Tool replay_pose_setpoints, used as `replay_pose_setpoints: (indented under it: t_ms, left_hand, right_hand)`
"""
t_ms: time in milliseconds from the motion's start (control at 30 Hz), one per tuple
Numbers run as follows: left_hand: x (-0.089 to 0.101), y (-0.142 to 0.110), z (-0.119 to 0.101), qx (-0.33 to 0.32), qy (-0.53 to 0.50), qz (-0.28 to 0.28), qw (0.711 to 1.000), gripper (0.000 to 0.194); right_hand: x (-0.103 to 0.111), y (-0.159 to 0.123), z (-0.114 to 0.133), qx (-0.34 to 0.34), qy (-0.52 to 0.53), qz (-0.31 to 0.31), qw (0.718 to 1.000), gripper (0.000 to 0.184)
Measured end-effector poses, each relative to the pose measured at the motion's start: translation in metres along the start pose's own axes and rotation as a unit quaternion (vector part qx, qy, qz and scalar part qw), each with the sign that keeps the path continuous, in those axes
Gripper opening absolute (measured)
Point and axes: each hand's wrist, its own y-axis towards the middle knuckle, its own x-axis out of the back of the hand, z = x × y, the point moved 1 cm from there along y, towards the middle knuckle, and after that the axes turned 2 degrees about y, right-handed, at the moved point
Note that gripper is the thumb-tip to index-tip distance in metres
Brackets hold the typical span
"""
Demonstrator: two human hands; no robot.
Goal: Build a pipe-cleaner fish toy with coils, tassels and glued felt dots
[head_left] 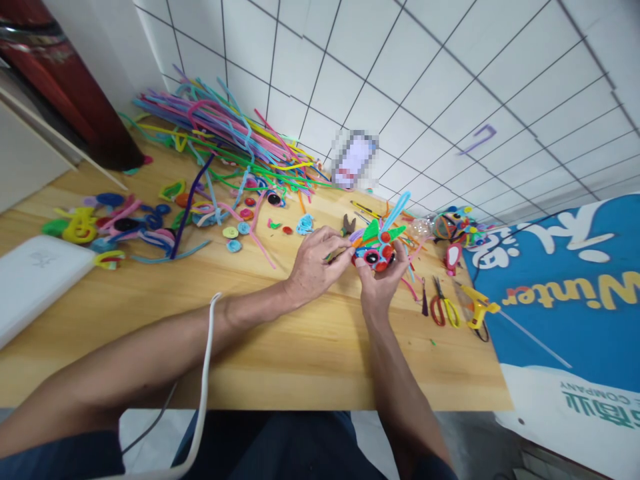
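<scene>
A colourful pipe-cleaner figure [386, 252] with black eyes, green pointed ears and a light blue loop on top is held above the table. My right hand [379, 283] grips it from below and the right, thumb in front and fingers around the side. At its left edge my left hand [317, 263] is closed, fingertips pinching beside an orange and purple part; the exact contact is partly hidden. Behind my left fingers, pliers [349, 225] lie on the table.
Bundled pipe cleaners [225, 130] lie at the back left, with coiled pieces [125, 223] before them. A phone [355, 160] leans on the tiled wall. Scissors [444, 307] and a yellow glue gun [477, 307] lie right. A white cable [207, 360] crosses near my left forearm.
</scene>
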Motion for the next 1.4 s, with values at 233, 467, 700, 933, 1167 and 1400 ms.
replay_pose_setpoints:
  t_ms: [233, 467, 700, 933, 1167, 1400]
  left_hand:
    - [0.0007, 0.0010, -0.0019, -0.007, -0.021, -0.006, 1.000, 0.007]
    - [-0.0011, -0.0002, 0.0025, 0.001, 0.005, -0.005, 1.000, 0.003]
    - [-0.0007, 0.0003, 0.0045, -0.014, 0.006, -0.002, 1.000, 0.006]
    - [-0.0002, -0.0001, 0.0041, 0.009, 0.007, 0.016, 1.000, 0.006]
    - [-0.0010, 0.0002, 0.0036, 0.018, 0.008, 0.026, 0.999, 0.010]
    - [0.0017, 0.0042, 0.0057, 0.050, 0.006, 0.030, 0.998, 0.016]
  right_hand:
    - [-0.0014, -0.0033, 0.0031, 0.013, -0.034, 0.004, 0.999, 0.080]
    - [0.0010, -0.0005, 0.0002, 0.001, -0.026, -0.011, 1.000, 0.079]
    - [0.0008, -0.0010, 0.0001, 0.005, -0.046, -0.010, 0.999, 0.082]
    - [-0.0002, -0.0026, 0.0017, 0.002, -0.050, -0.001, 0.999, 0.082]
    - [0.0026, -0.0009, -0.0022, 0.004, -0.063, -0.014, 0.998, 0.084]
    - [0.0016, -0.0013, -0.0020, 0.002, -0.064, -0.014, 0.998, 0.083]
